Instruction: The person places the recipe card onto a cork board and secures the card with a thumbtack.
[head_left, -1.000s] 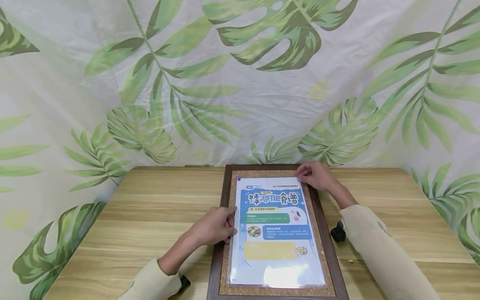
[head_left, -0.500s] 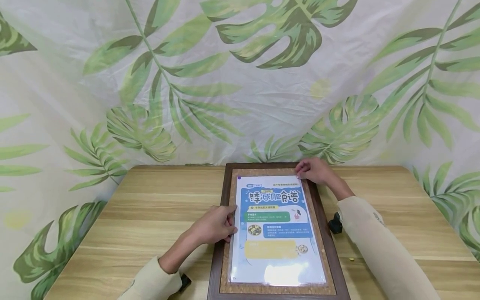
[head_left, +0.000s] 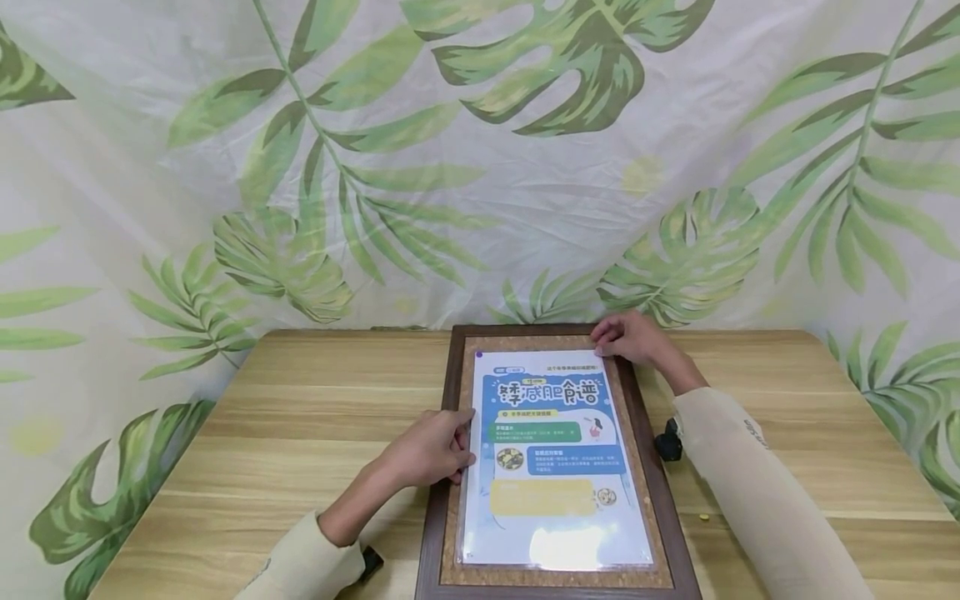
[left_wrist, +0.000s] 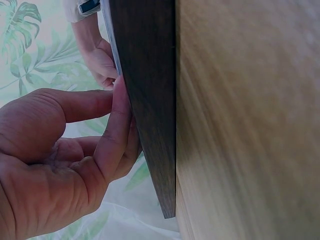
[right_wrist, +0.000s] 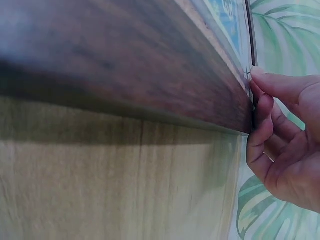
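A laminated poster [head_left: 555, 533] with blue, green and yellow panels lies on a cork board [head_left: 555, 577] in a dark wooden frame [head_left: 432, 542]. A purple pushpin [head_left: 479, 354] sits at the poster's top left corner. My left hand [head_left: 423, 450] rests its index finger and thumb on the poster's left edge, apart from each other in the head view. At the top right corner, my right hand [head_left: 637, 337] brings thumb and index finger together. A thin needle-like pin [right_wrist: 247, 73] shows at those fingertips in the right wrist view; its head is hidden.
The board lies on a wooden table [head_left: 315, 400], its far end near the leaf-patterned cloth [head_left: 540, 208] behind. A small yellow pushpin [head_left: 704, 517] lies on the tabletop right of the frame. Black wrist devices [head_left: 668, 442] hang under both sleeves.
My right hand stays at the top right corner, with only slight finger movement. My left hand keeps its place on the poster's left edge. The head view has shifted very slightly.
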